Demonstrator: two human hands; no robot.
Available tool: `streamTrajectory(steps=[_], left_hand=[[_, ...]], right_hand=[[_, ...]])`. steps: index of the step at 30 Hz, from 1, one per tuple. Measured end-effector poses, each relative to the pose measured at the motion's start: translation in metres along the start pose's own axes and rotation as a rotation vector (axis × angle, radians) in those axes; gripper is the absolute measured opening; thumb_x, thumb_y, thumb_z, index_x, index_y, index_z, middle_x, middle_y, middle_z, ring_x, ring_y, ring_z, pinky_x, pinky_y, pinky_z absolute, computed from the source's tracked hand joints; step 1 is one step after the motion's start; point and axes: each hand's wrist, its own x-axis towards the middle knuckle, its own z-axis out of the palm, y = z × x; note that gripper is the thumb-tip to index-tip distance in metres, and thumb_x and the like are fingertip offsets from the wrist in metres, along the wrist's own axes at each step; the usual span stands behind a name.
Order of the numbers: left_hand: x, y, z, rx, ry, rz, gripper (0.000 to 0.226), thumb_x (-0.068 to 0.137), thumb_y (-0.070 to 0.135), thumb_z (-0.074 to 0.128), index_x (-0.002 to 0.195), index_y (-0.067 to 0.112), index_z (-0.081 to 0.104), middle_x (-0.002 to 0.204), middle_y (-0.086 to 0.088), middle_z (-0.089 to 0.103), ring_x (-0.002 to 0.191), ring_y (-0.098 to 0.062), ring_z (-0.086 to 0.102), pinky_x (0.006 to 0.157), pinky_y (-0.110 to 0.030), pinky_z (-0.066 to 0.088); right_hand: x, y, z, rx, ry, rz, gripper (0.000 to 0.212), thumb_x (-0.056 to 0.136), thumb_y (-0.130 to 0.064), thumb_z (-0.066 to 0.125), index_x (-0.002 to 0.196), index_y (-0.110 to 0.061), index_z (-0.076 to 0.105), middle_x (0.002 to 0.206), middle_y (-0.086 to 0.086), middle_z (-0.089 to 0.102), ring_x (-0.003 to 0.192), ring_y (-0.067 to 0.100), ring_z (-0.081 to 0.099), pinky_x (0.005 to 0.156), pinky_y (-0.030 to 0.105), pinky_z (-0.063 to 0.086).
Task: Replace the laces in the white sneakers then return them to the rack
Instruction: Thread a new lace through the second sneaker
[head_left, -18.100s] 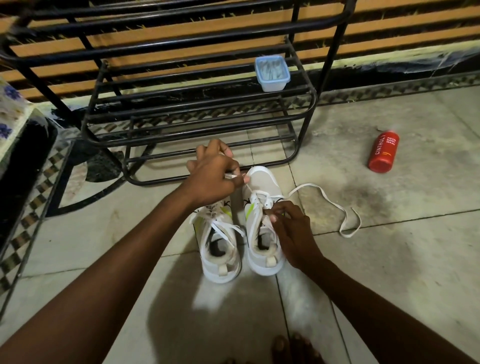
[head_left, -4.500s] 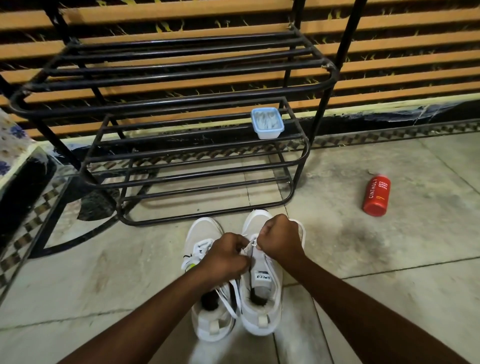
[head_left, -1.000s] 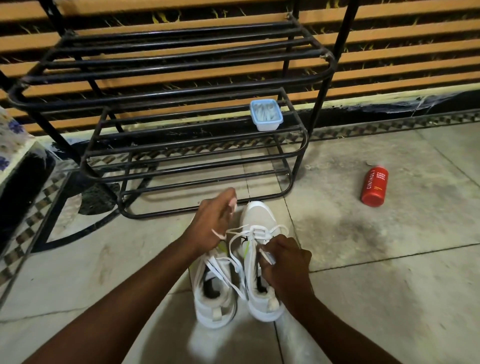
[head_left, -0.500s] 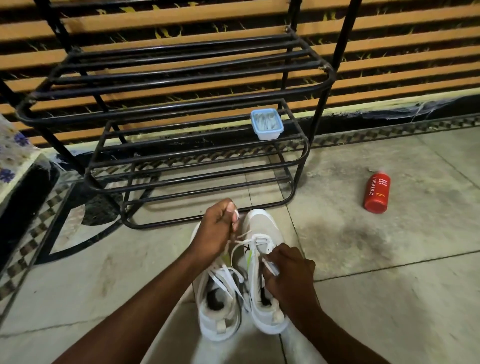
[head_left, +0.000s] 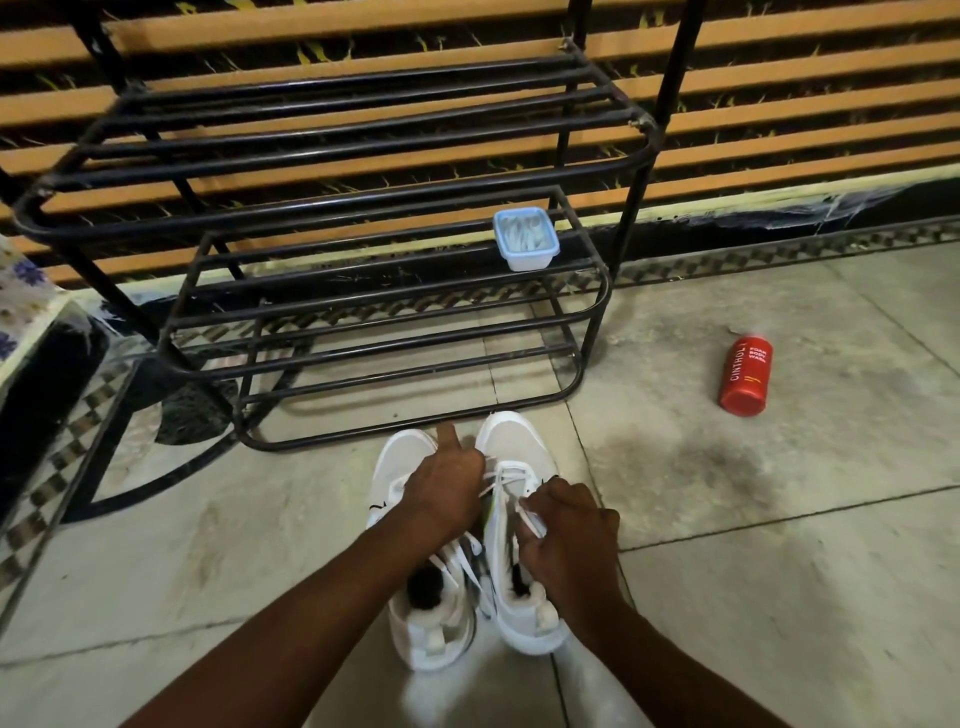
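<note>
**Your floor, your rack**

You have a pale tiled floor under you. The white sneakers stand on it side by side, toes near the black rack. A red bottle lies well apart, rightward. On the rack's middle shelf sits a small blue-rimmed container.

Black glossy metal rack, white mesh-cloth sneakers, red plastic bottle, smooth stained tile floor

White sneakers stand side by side on the floor, just before the rack. The left grip and right grip each pinch a lace. A red bottle lies well apart.
</note>
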Motion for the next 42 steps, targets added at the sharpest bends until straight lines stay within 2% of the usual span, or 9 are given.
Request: streamTrajectory(steps=[7,12,17,21,24,28,34,37,42], left_hand=[[-0.002,-0.007,-0.012,-0.146,0.108,0.034,0.015,0.097,0.034,0.055,0.106,0.025,0.062,0.120,-0.001,0.059,0.121,-0.027,0.055,0.099,-0.044,0.045],[-0.017,-0.013,-0.029,-0.549,0.320,0.042,0.013,0.096,0.029,0.065,0.084,0.023,0.064,0.079,0.005,0.071,0.086,-0.019,0.068,0.086,-0.042,0.054],[-0.041,-0.006,-0.053,-0.842,0.266,0.205,0.013,0.098,0.019,0.069,0.084,0.019,0.070,0.074,-0.011,0.070,0.072,-0.033,0.068,0.072,-0.051,0.058],[-0.053,-0.001,-0.073,-0.992,0.235,0.329,0.009,0.097,0.008,0.069,0.091,0.011,0.076,0.075,-0.010,0.072,0.069,-0.015,0.066,0.063,-0.030,0.051],[-0.059,-0.010,-0.084,-0.981,0.281,0.327,0.008,0.096,0.006,0.070,0.092,0.009,0.076,0.072,0.003,0.072,0.065,-0.009,0.065,0.059,-0.021,0.047],[-0.061,-0.039,-0.091,-0.914,0.425,0.268,0.008,0.094,0.010,0.073,0.096,0.014,0.080,0.085,-0.002,0.077,0.080,-0.025,0.073,0.073,-0.042,0.058],[-0.052,-0.091,-0.083,-0.753,0.544,0.199,0.010,0.093,0.013,0.074,0.096,0.017,0.083,0.087,0.012,0.077,0.084,-0.002,0.071,0.075,-0.021,0.053],[-0.047,-0.117,-0.064,-0.710,0.541,0.094,0.009,0.093,0.011,0.074,0.095,0.012,0.082,0.090,0.006,0.078,0.089,-0.011,0.073,0.083,-0.034,0.056],[-0.044,-0.161,-0.028,-0.609,0.527,-0.136,0.010,0.093,0.014,0.074,0.086,0.018,0.080,0.073,0.003,0.073,0.076,-0.019,0.070,0.077,-0.036,0.053]], right_hand=[[0.001,0.003,-0.002,-0.010,-0.052,0.021,0.016,0.074,-0.031,0.072,0.090,-0.028,0.069,0.095,-0.010,0.059,0.098,0.021,0.060,0.077,0.038,0.040],[0.002,0.001,-0.009,0.130,0.067,0.026,0.015,0.067,-0.029,0.075,0.080,-0.029,0.067,0.088,-0.010,0.062,0.089,0.020,0.066,0.077,0.044,0.043],[0.018,-0.007,-0.029,0.429,0.095,-0.141,0.041,0.071,-0.015,0.066,0.112,-0.016,0.068,0.110,0.000,0.067,0.105,0.024,0.064,0.086,0.051,0.052],[0.046,-0.037,-0.056,0.785,-0.087,-0.243,0.042,0.080,-0.002,0.062,0.118,-0.019,0.063,0.105,-0.007,0.071,0.100,0.009,0.068,0.087,0.029,0.055],[0.066,-0.048,-0.066,0.854,-0.059,-0.190,0.013,0.088,-0.005,0.065,0.093,-0.014,0.072,0.077,-0.001,0.072,0.074,0.018,0.070,0.070,0.042,0.057],[0.080,-0.042,-0.069,0.890,0.010,-0.007,0.017,0.088,-0.002,0.067,0.079,-0.016,0.073,0.068,0.005,0.071,0.069,0.027,0.068,0.072,0.046,0.054],[0.082,-0.020,-0.068,0.924,0.058,0.250,0.034,0.070,-0.044,0.061,0.076,-0.012,0.074,0.062,0.016,0.057,0.062,0.016,0.051,0.064,0.038,0.042],[0.083,-0.012,-0.069,0.964,0.052,0.376,0.018,0.073,-0.031,0.062,0.072,-0.020,0.077,0.052,-0.003,0.050,0.059,0.017,0.047,0.061,0.036,0.037],[0.085,-0.004,-0.064,1.038,0.036,0.487,0.016,0.080,-0.015,0.060,0.073,-0.012,0.074,0.057,0.004,0.056,0.053,0.019,0.047,0.051,0.028,0.034]])
